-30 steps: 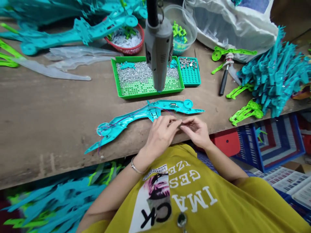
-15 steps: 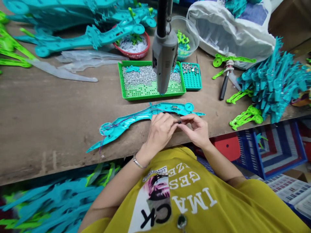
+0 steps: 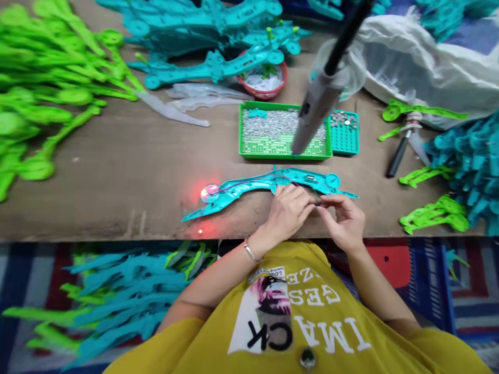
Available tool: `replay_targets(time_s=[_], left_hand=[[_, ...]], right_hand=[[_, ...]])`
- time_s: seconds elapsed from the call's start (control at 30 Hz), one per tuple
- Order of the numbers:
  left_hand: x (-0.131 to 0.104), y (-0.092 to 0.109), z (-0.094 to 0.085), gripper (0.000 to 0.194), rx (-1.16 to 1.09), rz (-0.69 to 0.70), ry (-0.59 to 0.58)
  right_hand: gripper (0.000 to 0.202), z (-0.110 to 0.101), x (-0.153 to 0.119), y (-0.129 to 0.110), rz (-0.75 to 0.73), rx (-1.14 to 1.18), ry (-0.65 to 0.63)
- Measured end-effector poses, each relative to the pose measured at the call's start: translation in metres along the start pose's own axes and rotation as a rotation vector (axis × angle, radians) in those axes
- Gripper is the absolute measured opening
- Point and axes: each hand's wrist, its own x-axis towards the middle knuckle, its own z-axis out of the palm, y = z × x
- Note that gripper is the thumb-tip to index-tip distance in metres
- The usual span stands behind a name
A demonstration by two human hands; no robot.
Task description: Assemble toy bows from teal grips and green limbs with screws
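Note:
A turquoise plastic toy-bow half [image 3: 237, 188] lies on the table with its hollow inside facing up and thin wires running along it. Red light glows at its left round end, and a second small light [image 3: 200, 231] shines on the table just below. Below its right part, my left hand [image 3: 289, 212] and my right hand [image 3: 345, 218] meet, pinching a small black wired part [image 3: 317, 203] between their fingertips. What exactly this part is, I cannot make out.
An electric screwdriver [image 3: 312, 111] hangs over a green tray [image 3: 286, 157] of screws. Beside it stands a turquoise tray [image 3: 345, 137] with small round metal pieces. Green parts [image 3: 58, 93] pile up at left, turquoise ones [image 3: 473, 166] at right. A black-handled tool [image 3: 398, 156] lies near the right pile.
Red lights have come on at the bow half's left end and on the table below it. The view has shifted left; both hands keep their pinch on the black part.

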Motion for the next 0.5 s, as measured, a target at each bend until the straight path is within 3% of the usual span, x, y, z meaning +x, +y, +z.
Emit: replay_targets(time_s=[0.33, 0.43, 0.5], left_hand=[[-0.006, -0.003, 0.009, 0.023, -0.004, -0.029, -0.057], [-0.008, -0.004, 0.011, 0.023, 0.003, -0.020, -0.070], [-0.011, -0.003, 0.009, 0.019, 0.025, -0.004, -0.066]], right_hand=[[0.021, 0.003, -0.005, 0.006, 0.032, 0.022, 0.046], [0.020, -0.001, -0.004, 0.007, 0.032, -0.003, -0.021], [0.022, -0.007, 0.001, 0.005, 0.009, -0.090, -0.140]])
